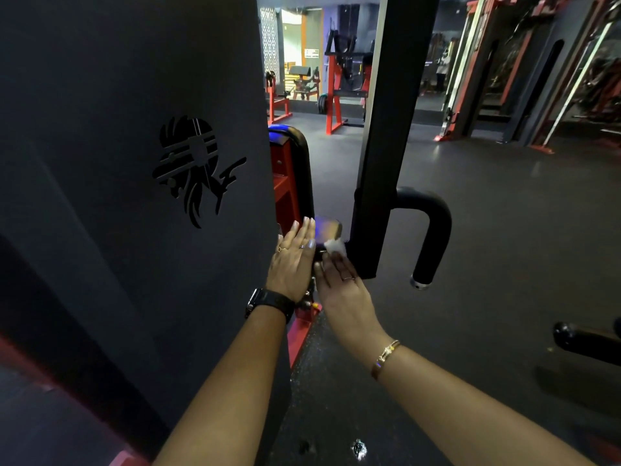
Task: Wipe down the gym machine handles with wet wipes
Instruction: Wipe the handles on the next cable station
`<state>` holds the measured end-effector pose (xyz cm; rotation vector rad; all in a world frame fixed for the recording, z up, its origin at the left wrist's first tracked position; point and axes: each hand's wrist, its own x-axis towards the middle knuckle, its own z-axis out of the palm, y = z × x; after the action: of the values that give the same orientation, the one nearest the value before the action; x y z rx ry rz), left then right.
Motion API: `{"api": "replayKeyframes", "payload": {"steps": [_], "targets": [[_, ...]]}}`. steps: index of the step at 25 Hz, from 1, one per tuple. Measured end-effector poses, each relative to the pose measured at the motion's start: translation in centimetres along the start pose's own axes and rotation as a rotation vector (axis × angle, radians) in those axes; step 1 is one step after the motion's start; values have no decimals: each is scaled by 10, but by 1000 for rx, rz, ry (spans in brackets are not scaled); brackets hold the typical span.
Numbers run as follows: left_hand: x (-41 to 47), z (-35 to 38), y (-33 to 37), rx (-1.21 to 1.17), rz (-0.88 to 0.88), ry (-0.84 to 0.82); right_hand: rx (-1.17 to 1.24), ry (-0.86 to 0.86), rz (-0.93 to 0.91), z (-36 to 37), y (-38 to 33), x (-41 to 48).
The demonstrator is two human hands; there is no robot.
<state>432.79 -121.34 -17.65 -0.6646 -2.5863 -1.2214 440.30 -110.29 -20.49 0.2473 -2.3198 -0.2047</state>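
Centre of frame: beside the dark shroud panel (134, 196), the black upright post (386, 146) carries 1 curved black handle (433, 227), untouched at centre right and probably not yet wiped. The left hand (292, 260) lies flat on the shroud's edge, fingers straight, holding nothing. The right hand (346, 290) pinches a bunched wet wipe (334, 245) against the post's base. 0 wipe containers are visible.

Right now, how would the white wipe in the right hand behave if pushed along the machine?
Probably floppy: the wipe sits crumpled at the fingers of the right hand. Likely very light, being a small wad. It may bunch rather than slide flat.
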Motion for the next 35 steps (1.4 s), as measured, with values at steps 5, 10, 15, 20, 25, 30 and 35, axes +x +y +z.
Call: {"api": "replayKeyframes", "payload": {"steps": [5, 10, 15, 20, 25, 30, 35], "targets": [[-6, -5, 11, -875, -337, 63, 155, 126, 66, -22, 15, 50], [-11, -7, 8, -1206, -416, 207, 89, -107, 149, -7, 4, 71], [-16, -13, -1, -1634, -539, 322, 227, -307, 120, 2, -12, 114], [-22, -16, -4, -1720, -691, 470, 118, -625, -344, -6, -24, 118], [-28, -6, -9, -1822, -697, 432, -23, -363, -933, 4, -4, 103], [-32, 2, -2, -1822, -721, 441, -138, -89, -1106, 3, 19, 90], [-29, 6, 4, -1869, -668, 445, -16, -357, -721, 3, 2, 102]]}}
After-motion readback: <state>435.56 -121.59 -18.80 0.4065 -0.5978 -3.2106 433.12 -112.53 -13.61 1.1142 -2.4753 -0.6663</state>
